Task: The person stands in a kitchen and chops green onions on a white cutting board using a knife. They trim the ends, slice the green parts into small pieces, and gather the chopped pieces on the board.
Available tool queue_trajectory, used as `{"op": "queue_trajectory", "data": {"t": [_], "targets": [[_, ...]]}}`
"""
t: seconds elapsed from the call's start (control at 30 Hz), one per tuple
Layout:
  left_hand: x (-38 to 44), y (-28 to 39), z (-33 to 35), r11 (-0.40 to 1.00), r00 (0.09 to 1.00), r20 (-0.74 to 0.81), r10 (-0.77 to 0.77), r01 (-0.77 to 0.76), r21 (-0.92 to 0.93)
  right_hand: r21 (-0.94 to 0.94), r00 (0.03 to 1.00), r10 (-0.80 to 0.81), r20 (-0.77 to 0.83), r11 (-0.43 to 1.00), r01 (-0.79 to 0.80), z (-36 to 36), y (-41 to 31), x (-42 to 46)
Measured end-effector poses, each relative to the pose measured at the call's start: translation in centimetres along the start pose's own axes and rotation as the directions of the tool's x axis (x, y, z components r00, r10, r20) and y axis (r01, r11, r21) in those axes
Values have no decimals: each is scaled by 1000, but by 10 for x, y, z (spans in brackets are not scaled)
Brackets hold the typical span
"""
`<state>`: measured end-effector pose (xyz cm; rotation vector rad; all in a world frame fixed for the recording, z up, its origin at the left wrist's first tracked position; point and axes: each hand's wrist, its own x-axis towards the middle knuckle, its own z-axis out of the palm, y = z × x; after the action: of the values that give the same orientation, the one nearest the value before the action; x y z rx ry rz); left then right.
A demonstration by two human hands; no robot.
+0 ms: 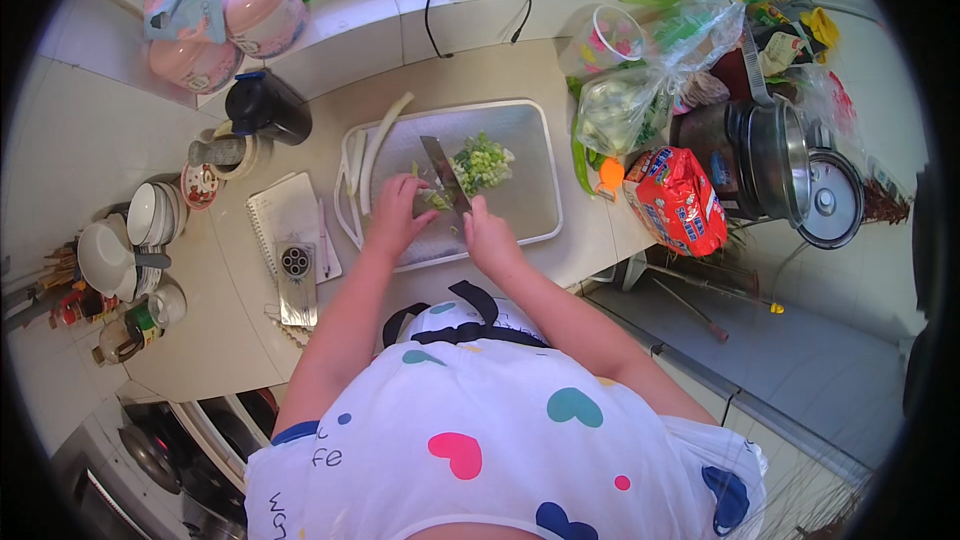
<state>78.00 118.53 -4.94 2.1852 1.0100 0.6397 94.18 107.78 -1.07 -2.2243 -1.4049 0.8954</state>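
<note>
My right hand (489, 234) is closed around the handle of a kitchen knife (442, 163), whose blade points away from me over a pale cutting board (534, 202). Just left of the blade, my left hand (401, 211) rests with bent fingers and thumb at a few cut green pieces (436, 200); whether it grips any of them is hard to see. A heap of chopped pale-green vegetable (481, 163) lies right of the blade. Long white stalks, perhaps scallion (381, 141), lie along the board's left side, one reaching past its far edge.
Left of the board are a spiral notebook (281, 202) with a phone (298, 281), a black bottle (268, 109) and stacked bowls (154, 216). To the right stand a plastic bag of vegetables (622, 109), an orange peeler (611, 174), a red package (679, 201) and metal pots (780, 161).
</note>
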Motion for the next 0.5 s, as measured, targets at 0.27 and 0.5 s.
{"op": "queue_trajectory", "data": {"t": [0.27,0.5], "targets": [[2,10,9,949,941,-147,-303,285,-132,17,999,19,-29,1000,-19,-5,-3,-9],[1,5,20,976,975,-69,-212,209,-56,4,1000,-11,-15,1000,11,-5,-1,-12]]}}
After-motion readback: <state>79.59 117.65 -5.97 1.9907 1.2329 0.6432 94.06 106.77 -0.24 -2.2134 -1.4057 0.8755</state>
